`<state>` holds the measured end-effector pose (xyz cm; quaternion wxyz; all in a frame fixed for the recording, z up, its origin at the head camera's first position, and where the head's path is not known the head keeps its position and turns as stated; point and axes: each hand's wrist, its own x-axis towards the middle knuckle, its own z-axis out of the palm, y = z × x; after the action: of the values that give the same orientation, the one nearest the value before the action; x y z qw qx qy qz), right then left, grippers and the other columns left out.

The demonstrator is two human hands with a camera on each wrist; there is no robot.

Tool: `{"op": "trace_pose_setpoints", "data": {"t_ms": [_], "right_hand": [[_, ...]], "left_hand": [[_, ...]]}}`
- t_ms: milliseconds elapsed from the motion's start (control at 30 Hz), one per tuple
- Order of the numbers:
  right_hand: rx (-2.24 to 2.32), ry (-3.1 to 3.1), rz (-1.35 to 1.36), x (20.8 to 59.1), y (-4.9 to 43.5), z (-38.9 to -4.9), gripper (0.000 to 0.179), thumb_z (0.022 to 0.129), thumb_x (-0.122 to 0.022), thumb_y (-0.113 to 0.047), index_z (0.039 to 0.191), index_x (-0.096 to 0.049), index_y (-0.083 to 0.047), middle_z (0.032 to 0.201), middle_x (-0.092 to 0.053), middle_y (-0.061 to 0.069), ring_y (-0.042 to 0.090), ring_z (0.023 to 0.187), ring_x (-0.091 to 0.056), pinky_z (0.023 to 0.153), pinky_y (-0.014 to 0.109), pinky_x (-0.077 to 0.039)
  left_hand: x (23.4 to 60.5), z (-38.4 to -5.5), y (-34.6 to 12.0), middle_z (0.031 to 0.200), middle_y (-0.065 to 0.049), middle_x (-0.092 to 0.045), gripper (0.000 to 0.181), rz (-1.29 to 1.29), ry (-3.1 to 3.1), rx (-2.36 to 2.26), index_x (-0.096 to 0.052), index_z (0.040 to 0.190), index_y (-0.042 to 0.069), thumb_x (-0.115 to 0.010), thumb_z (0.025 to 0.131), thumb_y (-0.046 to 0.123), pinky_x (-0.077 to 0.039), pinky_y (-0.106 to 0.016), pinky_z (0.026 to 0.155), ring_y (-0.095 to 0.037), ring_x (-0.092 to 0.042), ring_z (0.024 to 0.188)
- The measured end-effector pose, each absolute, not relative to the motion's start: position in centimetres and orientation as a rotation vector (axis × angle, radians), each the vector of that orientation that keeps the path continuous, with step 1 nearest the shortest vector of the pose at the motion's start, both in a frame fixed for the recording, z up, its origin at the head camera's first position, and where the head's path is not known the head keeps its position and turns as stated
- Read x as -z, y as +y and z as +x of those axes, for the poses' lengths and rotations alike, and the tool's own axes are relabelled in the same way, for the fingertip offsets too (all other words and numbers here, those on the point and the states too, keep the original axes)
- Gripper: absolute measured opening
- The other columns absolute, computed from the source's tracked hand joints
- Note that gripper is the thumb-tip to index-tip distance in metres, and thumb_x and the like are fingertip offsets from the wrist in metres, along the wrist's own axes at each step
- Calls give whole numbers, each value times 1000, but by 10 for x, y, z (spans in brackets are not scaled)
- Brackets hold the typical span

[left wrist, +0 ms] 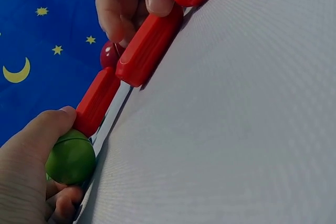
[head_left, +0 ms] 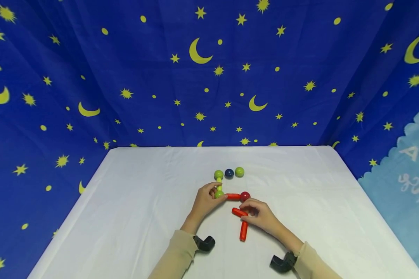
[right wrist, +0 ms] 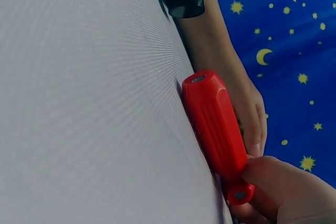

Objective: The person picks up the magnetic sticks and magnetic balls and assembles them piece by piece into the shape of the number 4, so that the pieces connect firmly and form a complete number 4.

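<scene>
My left hand (head_left: 205,200) pinches a green ball (head_left: 219,194), its thumb close to a red rod (head_left: 233,196) that runs right to a red ball (head_left: 245,196). From the held ball a yellow-green rod (head_left: 219,185), partly behind my fingers, leads back to another green ball (head_left: 218,174). Between thumb and fingertips my right hand (head_left: 263,217) grips one end of a second red rod (head_left: 239,212), beside the joined pieces. Just below that hand lies a third red rod (head_left: 243,231), with a small metal disc in its end in the right wrist view (right wrist: 199,79).
A dark blue ball (head_left: 229,173) and a third green ball (head_left: 239,171) stand in a row behind the joined pieces. The white-covered table (head_left: 153,217) meets a blue curtain (head_left: 209,77) with stars and moons. A light blue panel (head_left: 405,217) hangs at the right.
</scene>
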<state>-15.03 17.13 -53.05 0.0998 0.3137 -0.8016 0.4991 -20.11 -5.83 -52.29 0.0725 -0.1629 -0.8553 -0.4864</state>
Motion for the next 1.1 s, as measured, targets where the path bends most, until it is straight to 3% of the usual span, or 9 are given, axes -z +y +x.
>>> {"op": "trace_pose_setpoints", "data": {"t_ms": [133, 367, 567, 867, 1100], "right_hand": [[-1495, -2395, 956, 527, 169, -148, 33, 72, -78, 3, 102, -67, -3, 91, -63, 12, 19, 63, -50, 51, 21, -42], [-1535, -2430, 1025, 501, 164, -138, 31, 73, -72, 10, 103, -66, 7, 104, -65, 23, 25, 62, -50, 52, 21, -45], [-1568, -2424, 1066, 492, 163, -135, 26, 74, -72, 9, 99, -67, 6, 104, -64, 24, 26, 65, -51, 54, 22, -46], [-1703, -2549, 1170, 520, 189, -151, 44, 74, -70, 6, 117, -65, -2, 123, -59, 19, 16, 80, -56, 66, 21, -50], [-1708, -2569, 1160, 520, 189, -151, 42, 73, -72, 4, 115, -64, 0, 120, -58, 21, 21, 79, -55, 66, 23, -51]], "left_hand": [[524, -201, -59, 80, -5, -60, 44, -496, -2559, 1460, -66, 113, 6, -80, 76, 25, -39, -15, 55, -3, -44, 62], [525, -201, -59, 80, -5, -60, 44, -501, -2551, 1455, -66, 113, 6, -80, 76, 25, -39, -14, 55, -2, -44, 62], [524, -201, -59, 80, -5, -60, 44, -503, -2546, 1468, -66, 113, 6, -80, 76, 24, -39, -15, 55, -2, -44, 62], [525, -201, -57, 80, -6, -61, 43, -514, -2532, 1477, -66, 113, 6, -80, 76, 24, -39, -15, 54, -1, -44, 61], [522, -200, -58, 82, -6, -61, 44, -488, -2566, 1479, -66, 115, 7, -79, 76, 24, -39, -14, 56, -2, -45, 63]]}}
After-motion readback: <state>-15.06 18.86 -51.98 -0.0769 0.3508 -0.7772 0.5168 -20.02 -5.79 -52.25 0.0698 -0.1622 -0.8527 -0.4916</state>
